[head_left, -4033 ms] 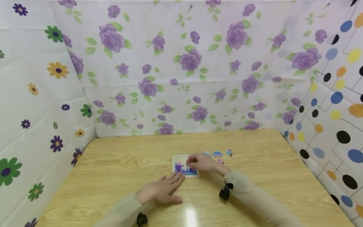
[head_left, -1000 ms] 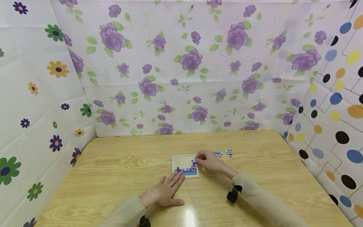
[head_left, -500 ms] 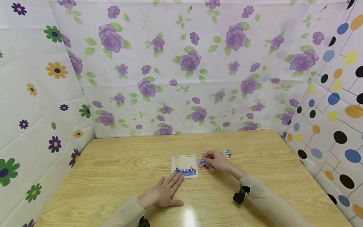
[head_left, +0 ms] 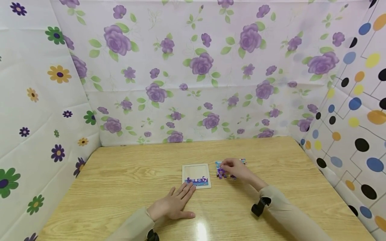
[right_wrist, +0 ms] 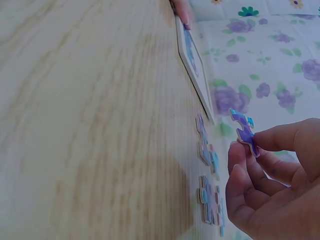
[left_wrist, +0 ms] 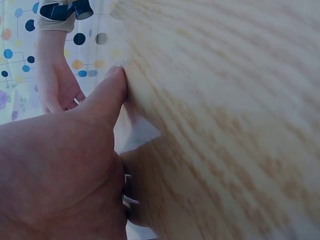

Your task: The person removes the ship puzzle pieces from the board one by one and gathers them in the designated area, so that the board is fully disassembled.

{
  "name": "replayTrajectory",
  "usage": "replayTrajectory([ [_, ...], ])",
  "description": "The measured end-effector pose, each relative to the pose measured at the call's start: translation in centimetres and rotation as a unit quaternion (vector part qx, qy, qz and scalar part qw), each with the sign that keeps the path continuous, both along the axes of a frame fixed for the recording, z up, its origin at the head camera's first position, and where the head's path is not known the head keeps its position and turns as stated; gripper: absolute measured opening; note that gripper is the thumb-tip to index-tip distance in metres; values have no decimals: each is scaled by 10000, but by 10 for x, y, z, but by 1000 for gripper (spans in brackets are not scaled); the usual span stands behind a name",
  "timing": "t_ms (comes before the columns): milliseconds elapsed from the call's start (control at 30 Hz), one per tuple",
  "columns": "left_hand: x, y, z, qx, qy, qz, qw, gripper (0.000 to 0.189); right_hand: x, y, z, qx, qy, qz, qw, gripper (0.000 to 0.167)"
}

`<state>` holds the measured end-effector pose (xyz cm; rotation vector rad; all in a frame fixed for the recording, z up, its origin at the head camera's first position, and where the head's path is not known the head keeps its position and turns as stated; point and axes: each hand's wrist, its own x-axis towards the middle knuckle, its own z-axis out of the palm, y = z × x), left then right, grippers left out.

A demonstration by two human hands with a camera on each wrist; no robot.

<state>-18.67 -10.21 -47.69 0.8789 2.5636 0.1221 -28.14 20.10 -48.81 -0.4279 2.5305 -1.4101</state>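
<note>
At three o'clock from the frame [head_left: 210, 174], the right hand [head_left: 238, 169] pinches a puzzle piece [right_wrist: 246, 135], partly hiding loose pieces [right_wrist: 208, 200]; the left hand [head_left: 176, 204], fingers spread, touches the frame's six-o'clock edge. Floral cloth [head_left: 181, 72] bounds the table [head_left: 141, 170] at twelve.

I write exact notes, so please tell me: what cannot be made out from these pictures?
Right wrist: print on loose puzzle pieces, seen at a steep slant.
Right wrist: most of left hand, cut off by top edge.
Head: some puzzle pieces, partly covered by right hand.
Head: tray corner, covered by left hand.
Left wrist: right hand's lower part, hidden behind left hand.
</note>
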Motion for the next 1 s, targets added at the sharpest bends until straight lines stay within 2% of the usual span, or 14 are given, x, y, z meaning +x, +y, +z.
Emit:
replayTrajectory([
  [300, -2, -2, -2, 134, -91, -57, 9999, 94, -3, 13, 1, -191, -270, -246, 9992, 25],
  [567, -7, -8, -19, 408, 12, -175, 9990, 98, -3, 24, 4, -261, -381, -296, 9985, 28],
  [633, -7, -7, -18, 421, -37, -153, 9990, 98, -4, 27, 5, -264, -386, -287, 9985, 29],
  [767, -2, -4, -6, 346, -132, -65, 9993, 95, -6, 35, 8, -112, -234, -259, 9993, 30],
  [867, 1, -2, 0, 277, -74, -19, 9996, 93, -8, 41, 10, -21, -168, -280, 9995, 31],
  [1000, 1, -2, 2, 326, -75, -25, 9994, 93, -9, 49, 10, -26, -216, -371, 9991, 30],
])
